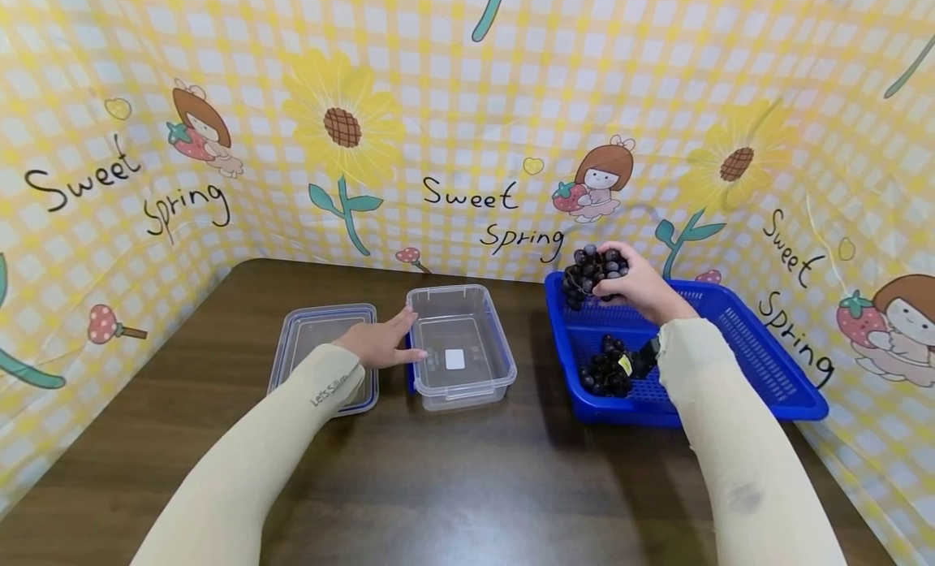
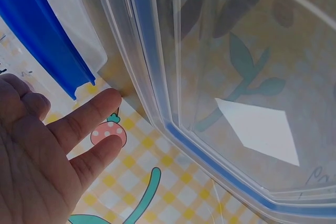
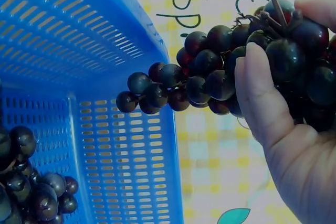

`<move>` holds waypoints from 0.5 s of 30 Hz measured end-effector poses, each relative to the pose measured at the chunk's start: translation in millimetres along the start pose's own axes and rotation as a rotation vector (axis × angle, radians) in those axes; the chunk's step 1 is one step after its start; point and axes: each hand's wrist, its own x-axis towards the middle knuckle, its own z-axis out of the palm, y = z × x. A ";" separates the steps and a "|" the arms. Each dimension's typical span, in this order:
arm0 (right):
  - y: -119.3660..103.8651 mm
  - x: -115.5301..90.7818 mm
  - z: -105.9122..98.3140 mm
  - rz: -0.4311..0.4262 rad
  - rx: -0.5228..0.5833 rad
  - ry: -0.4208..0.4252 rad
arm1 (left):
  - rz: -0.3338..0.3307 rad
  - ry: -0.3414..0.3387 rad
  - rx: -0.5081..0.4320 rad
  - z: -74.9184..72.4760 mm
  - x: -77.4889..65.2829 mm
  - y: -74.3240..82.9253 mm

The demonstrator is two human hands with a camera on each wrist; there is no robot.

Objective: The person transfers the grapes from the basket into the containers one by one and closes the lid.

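On my left, a cloth with yellow and white checks hangs like a wall, with small creases, and it goes all the way round to my right. My table looks smooth and brown, with lines like wood and a shiny spot near the middle.

On the left of the table lies a flat, clear lid. It has round corners and blue lines near its edge. Next is my left hand. Its fingers are straight and spread apart, and the tips are right at the left edge of a clear box. I can't tell how hard they press. The box looks like see-through plastic, with straight sides, round corners and a blue clip down its left side. A flat white sticker shows at its bottom.

Further right is my blue basket, hard and a bit shiny, with rows of little long holes. In its front left part sits a second bunch of round, dark grapes. Above its back left corner hangs the bunch of grapes that I hold. They are shiny little balls, nearly black with some dark red, and skinny brown stems poke out on top. My right hand is clamped on them, thumb and fingers on either side.
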 end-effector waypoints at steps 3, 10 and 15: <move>-1.5 -0.2 2.7 -0.007 0.005 0.007 | -0.006 -0.001 -0.003 -1.0 -0.7 0.8; -8.7 -0.3 8.9 -0.027 0.039 -0.014 | -0.008 -0.005 -0.004 -0.9 -1.7 2.3; -14.2 0.8 12.9 -0.040 0.073 -0.037 | -0.007 -0.005 -0.001 -0.9 -0.8 1.3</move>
